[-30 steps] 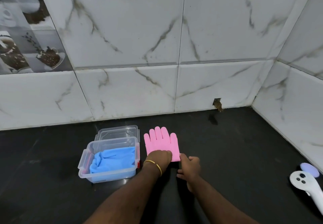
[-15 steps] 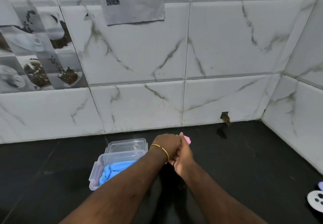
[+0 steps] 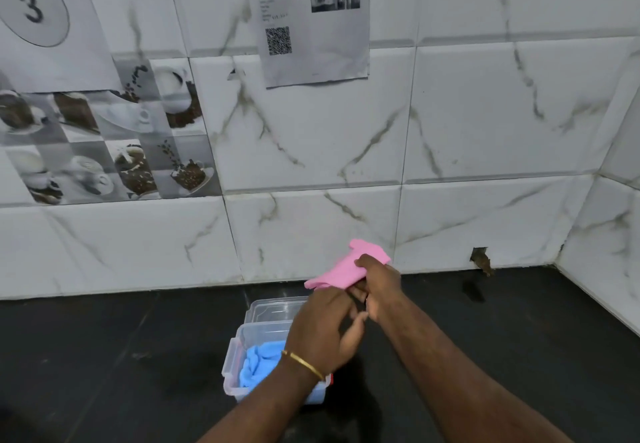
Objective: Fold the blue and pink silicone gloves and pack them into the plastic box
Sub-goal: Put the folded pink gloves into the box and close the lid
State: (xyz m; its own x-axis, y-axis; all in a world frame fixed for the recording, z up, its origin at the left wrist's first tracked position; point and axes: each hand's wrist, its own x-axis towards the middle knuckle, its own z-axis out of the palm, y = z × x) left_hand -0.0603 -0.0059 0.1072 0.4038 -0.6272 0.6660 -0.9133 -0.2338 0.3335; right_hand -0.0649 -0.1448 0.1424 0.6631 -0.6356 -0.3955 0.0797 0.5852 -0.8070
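The pink silicone glove (image 3: 341, 269) is lifted off the counter, bent over on itself, in front of the wall tiles. My right hand (image 3: 381, 287) pinches its upper right part. My left hand (image 3: 325, 325), with a gold bangle on the wrist, curls its fingers at the glove's lower left end, just above the box. The clear plastic box (image 3: 231, 359) stands on the black counter below my left forearm. The blue glove (image 3: 259, 363) lies bunched inside the box, partly hidden by my arm.
The box's clear lid (image 3: 273, 307) lies right behind the box. The black counter (image 3: 121, 356) runs to a marble-tiled wall at the back and on the right. There is a small hole in the wall (image 3: 479, 257), and a paper sheet with a QR code (image 3: 311, 23) hangs higher up.
The pink glove lay flat on the counter under both hands; both hands have since gathered it and lifted it into the air. The camera has tilted up, so the white controller at the right has left view.
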